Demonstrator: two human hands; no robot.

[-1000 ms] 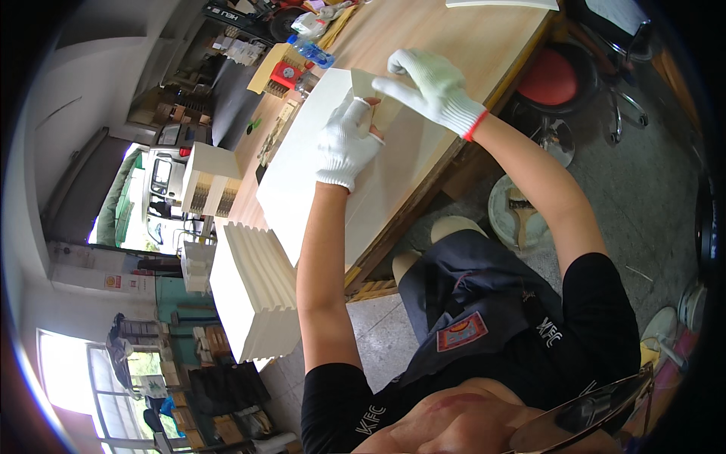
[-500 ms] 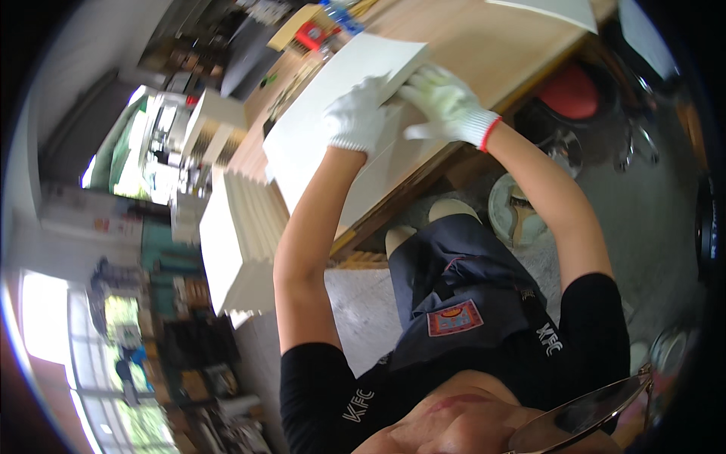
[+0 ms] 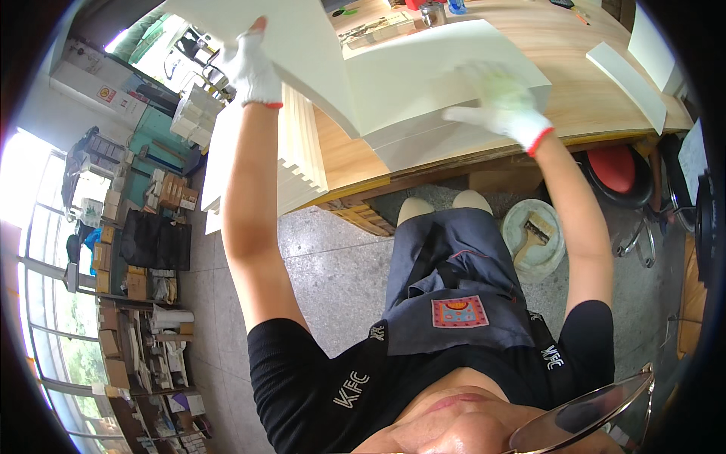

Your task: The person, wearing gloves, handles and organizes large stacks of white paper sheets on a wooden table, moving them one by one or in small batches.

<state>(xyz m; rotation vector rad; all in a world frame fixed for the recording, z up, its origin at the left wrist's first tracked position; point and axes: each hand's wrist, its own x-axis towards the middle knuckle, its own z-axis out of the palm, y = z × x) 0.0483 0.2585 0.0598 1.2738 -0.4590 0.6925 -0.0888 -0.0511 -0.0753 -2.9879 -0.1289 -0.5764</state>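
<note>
My left hand (image 3: 255,74), in a white knit glove with a red cuff, grips the edge of a white board (image 3: 306,57). That board stands tilted at the upper left, and a bare fingertip shows at the top of the glove. On the wooden table in front of me lies a white box-like block (image 3: 423,87), seemingly of stacked pieces. My right hand (image 3: 499,106), gloved the same way, is over its right part. Its fingers are spread and smeared by motion, and the thumb points left along the front edge. Whether it touches the block I cannot tell.
A stack of white panels (image 3: 302,163) stands at the table's left. On the right lie a white strip (image 3: 628,87) and a white panel (image 3: 654,49). A metal tin (image 3: 432,13) is at the back. Below are a bucket with a brush (image 3: 534,238) and a red-seated stool (image 3: 616,175).
My hands were close together on the white piece; now they are far apart. The left has moved left with a raised board, the right has moved right. The view has turned as well.
</note>
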